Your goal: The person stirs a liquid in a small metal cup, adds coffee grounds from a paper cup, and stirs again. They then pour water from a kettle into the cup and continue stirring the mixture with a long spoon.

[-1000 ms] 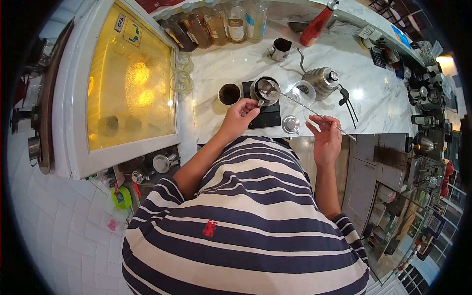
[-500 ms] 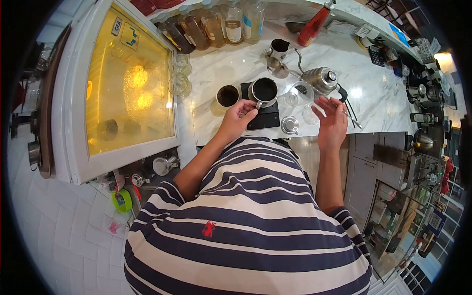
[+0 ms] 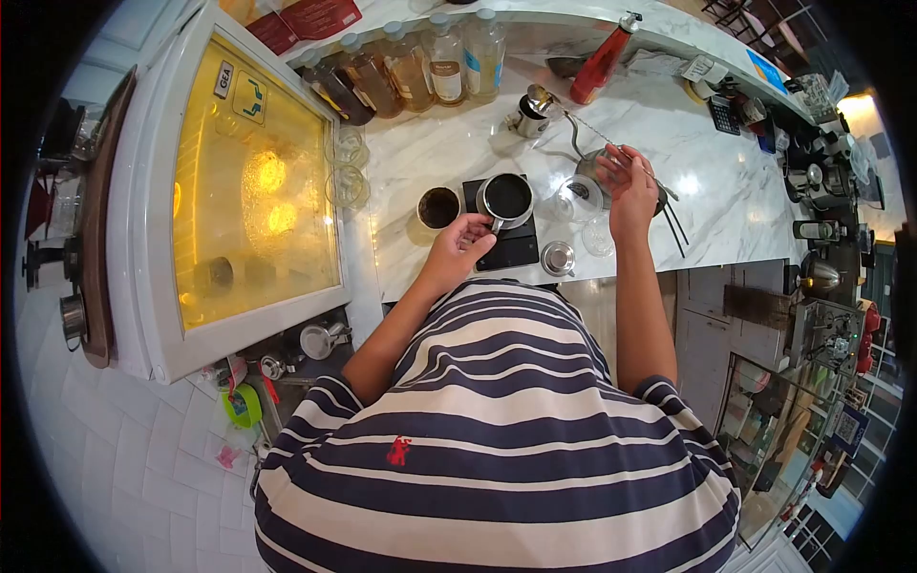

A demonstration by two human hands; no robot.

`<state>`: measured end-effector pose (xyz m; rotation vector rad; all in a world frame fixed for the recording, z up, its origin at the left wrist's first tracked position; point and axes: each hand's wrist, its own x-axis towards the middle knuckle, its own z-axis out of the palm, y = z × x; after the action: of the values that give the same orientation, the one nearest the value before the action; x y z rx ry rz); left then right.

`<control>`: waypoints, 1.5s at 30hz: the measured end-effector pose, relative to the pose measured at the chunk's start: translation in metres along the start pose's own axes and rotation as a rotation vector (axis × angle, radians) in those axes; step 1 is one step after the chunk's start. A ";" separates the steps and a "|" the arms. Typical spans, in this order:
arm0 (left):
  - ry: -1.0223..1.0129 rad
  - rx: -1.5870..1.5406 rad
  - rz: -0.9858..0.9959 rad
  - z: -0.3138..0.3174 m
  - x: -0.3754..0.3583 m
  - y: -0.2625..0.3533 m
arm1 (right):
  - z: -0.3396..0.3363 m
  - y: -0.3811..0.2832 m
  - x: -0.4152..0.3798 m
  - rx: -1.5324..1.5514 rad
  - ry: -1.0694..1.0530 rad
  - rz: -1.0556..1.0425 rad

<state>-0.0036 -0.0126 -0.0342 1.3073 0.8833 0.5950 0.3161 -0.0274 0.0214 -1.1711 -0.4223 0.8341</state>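
Observation:
My left hand (image 3: 462,250) grips the handle of a metal pitcher (image 3: 507,198) full of dark liquid. The pitcher rests on a black scale (image 3: 519,248). Raised over the kettle, my right hand (image 3: 629,188) has its fingers closed on the thin twisted handle of a long metal spoon (image 3: 592,132). The bowl of this spoon overlaps the top of a small steel pitcher (image 3: 527,121) at the back. Partly hidden behind my right hand is a gooseneck kettle (image 3: 592,168). Left of the scale stands a cup (image 3: 438,207) with dark contents.
A clear glass vessel (image 3: 577,196) and a small metal cup (image 3: 558,258) stand right of the scale. Several bottles (image 3: 446,72) line the back ledge, near a red bottle (image 3: 604,63). At left is a yellow-lit glass-door fridge (image 3: 256,191).
My right hand has gone from open to holding the long spoon, lifted from beside the kettle, its bowl now by the small steel pitcher. My left hand stays on the handle.

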 end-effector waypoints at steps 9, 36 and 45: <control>0.009 0.002 -0.007 0.000 -0.002 -0.007 | 0.006 0.015 0.031 -0.084 -0.007 0.076; -0.010 0.020 -0.048 0.001 -0.001 -0.003 | -0.003 0.024 0.030 -0.123 -0.026 0.108; 0.009 0.045 -0.024 0.001 0.000 0.000 | -0.013 0.024 0.022 -0.148 0.003 0.092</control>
<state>-0.0030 -0.0136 -0.0343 1.3338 0.9232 0.5646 0.3309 -0.0152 -0.0084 -1.3372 -0.4356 0.8922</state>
